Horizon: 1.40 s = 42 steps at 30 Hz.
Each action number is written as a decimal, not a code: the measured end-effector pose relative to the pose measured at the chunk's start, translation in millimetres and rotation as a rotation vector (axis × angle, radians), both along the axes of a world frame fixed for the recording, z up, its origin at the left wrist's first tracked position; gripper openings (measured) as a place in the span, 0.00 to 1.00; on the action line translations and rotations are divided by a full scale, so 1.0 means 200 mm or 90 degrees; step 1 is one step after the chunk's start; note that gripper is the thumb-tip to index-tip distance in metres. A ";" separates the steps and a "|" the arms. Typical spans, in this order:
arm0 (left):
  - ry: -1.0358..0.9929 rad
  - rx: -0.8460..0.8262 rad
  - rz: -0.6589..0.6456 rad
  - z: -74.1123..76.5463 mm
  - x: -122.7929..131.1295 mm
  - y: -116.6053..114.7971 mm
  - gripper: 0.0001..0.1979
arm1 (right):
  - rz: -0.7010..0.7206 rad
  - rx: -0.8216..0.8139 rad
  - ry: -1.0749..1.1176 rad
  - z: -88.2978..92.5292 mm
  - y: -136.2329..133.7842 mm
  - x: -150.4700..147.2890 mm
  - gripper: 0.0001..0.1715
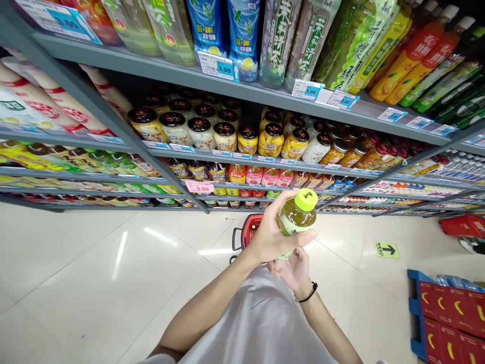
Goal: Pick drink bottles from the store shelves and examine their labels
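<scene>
My left hand is wrapped round a plastic drink bottle, its thumb across the front of the label. The bottle has a bright yellow-green cap, greenish-amber liquid and a pale green label. It is tilted, with the cap toward the shelves. Under it, my right hand has its fingers curled at the bottle's lower end, partly hidden behind the bottle and my left hand. A black band circles the right wrist. Behind my left hand stands a red shopping basket with a black handle, mostly covered by my arm.
Grey shelves cross the view ahead, holding drink bottles, jars with black lids and price tags. At the right are a blue pallet with red boxes, a floor arrow sign and another red basket.
</scene>
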<state>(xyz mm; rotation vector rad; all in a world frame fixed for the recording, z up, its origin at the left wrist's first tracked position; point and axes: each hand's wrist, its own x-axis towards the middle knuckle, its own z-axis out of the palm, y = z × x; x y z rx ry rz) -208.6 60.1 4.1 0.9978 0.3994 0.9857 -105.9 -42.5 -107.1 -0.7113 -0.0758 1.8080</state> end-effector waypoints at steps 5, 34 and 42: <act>-0.047 0.028 -0.054 -0.05 -0.09 0.13 0.32 | -0.068 0.014 -0.091 0.01 -0.03 -0.04 0.28; -0.121 -0.078 -0.103 -0.08 0.87 0.07 0.27 | -0.557 0.440 -1.321 0.17 -0.45 1.00 0.55; -0.133 -0.117 -0.122 -0.01 1.30 -0.07 0.33 | -0.601 0.343 -1.186 0.22 -0.52 1.18 0.47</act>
